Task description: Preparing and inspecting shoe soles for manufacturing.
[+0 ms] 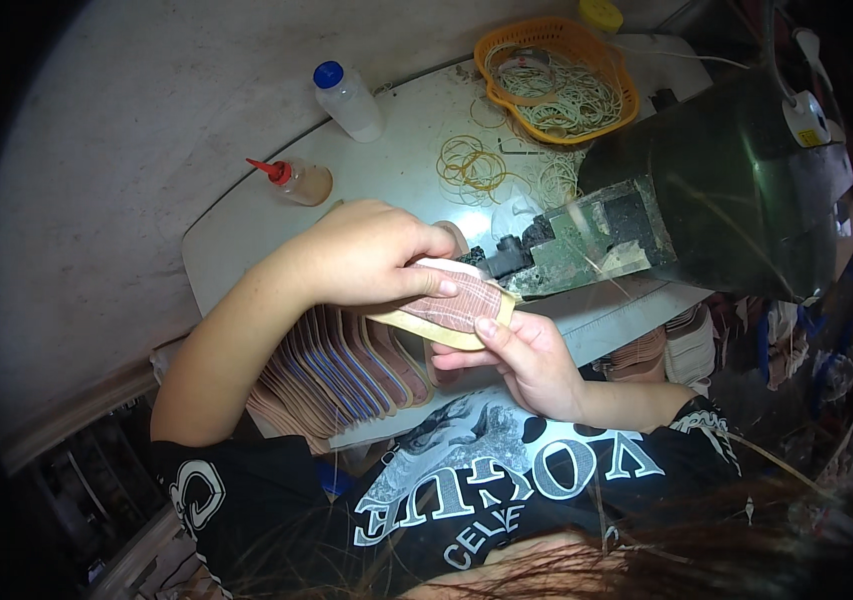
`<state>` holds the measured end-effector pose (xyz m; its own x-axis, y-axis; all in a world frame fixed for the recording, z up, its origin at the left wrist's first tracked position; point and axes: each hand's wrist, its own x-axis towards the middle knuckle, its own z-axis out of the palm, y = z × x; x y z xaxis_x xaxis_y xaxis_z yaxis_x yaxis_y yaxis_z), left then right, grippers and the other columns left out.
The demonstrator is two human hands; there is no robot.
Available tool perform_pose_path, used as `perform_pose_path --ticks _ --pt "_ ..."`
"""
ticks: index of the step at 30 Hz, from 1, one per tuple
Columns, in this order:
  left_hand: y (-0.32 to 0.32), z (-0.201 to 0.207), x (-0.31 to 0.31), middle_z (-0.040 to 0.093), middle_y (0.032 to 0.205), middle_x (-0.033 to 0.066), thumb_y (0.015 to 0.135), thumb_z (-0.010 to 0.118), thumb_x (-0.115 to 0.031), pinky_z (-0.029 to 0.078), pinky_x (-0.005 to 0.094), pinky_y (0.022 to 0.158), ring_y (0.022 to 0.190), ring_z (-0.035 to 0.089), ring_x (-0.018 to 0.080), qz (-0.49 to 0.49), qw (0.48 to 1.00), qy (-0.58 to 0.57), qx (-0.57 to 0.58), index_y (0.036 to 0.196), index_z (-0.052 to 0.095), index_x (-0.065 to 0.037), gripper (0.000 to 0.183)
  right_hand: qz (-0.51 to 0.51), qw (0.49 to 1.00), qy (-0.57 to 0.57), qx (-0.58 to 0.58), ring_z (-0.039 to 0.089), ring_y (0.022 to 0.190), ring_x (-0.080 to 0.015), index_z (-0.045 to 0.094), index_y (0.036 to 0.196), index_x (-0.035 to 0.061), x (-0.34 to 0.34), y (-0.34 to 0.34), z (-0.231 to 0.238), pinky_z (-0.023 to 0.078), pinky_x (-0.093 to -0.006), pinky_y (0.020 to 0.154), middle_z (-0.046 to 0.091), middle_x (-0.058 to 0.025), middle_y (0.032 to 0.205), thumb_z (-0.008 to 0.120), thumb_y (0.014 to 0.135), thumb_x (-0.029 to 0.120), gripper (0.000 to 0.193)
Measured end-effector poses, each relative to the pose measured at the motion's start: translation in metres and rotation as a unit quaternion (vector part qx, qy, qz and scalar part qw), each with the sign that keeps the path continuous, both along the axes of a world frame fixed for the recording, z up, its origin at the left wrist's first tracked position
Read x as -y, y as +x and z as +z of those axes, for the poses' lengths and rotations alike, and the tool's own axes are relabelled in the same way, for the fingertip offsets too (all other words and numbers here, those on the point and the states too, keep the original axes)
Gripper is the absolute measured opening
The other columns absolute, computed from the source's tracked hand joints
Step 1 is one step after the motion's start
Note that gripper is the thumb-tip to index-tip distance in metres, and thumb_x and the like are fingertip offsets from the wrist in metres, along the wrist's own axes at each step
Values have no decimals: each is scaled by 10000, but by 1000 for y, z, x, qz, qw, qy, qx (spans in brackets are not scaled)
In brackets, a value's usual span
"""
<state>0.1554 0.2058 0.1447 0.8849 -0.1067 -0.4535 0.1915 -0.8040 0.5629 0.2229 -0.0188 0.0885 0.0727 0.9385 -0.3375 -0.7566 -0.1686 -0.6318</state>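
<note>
Left hand (371, 250) closed over the far side of a sole-shaped piece (464, 306), thumb pressed on its pink-brown face; right hand (541, 368) pinches the other end, thumb above. Two-point hold likely keeps a limp thing flat. Below the left hand: similar pieces (346, 360) overlapping in a leaning row, perhaps for single pick-up. Beyond that hand on the tabletop (401, 155): red-tipped bottle (307, 185), then blue-capped bottle (354, 112), presumably set back from the arm. Farther ahead, loose bands (471, 168); orange basket (571, 32) corralling more. Right of both hands, green machine (726, 190), its narrow end near the piece; contact, cannot tell.
</note>
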Motion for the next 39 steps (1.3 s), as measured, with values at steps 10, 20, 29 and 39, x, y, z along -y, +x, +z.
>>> perform_pose_path --ticks 10,20,29,39 --pt "-31 -4 32 607 749 201 925 511 -429 463 424 651 712 606 349 117 993 -18 23 898 587 -27 410 5 1000 -26 11 618 1048 -227 490 1247 -79 -4 8 11 514 -342 939 589 -161 1189 397 1013 207 381" --pt "-38 -14 49 626 745 105 940 516 -445 473 328 661 675 576 185 217 972 -87 -22 903 619 -11 448 -3 999 -13 33 643 984 -199 544 1201 -41 -2 14 3 567 -315 827 628 -139 1113 465 986 208 338" --pt "-48 -35 81 643 781 9 951 566 -321 481 237 616 638 561 73 403 850 -330 -75 871 643 -21 320 39 993 -49 102 669 769 -120 609 1084 -2 3 24 2 571 -224 626 673 -83 925 519 963 254 297" --pt "-49 -26 105 682 831 112 944 565 -251 525 274 623 664 639 138 513 760 -397 -14 952 644 46 307 37 993 -30 107 670 717 -97 629 1065 27 3 25 2 537 -182 537 687 -60 901 585 926 267 281"
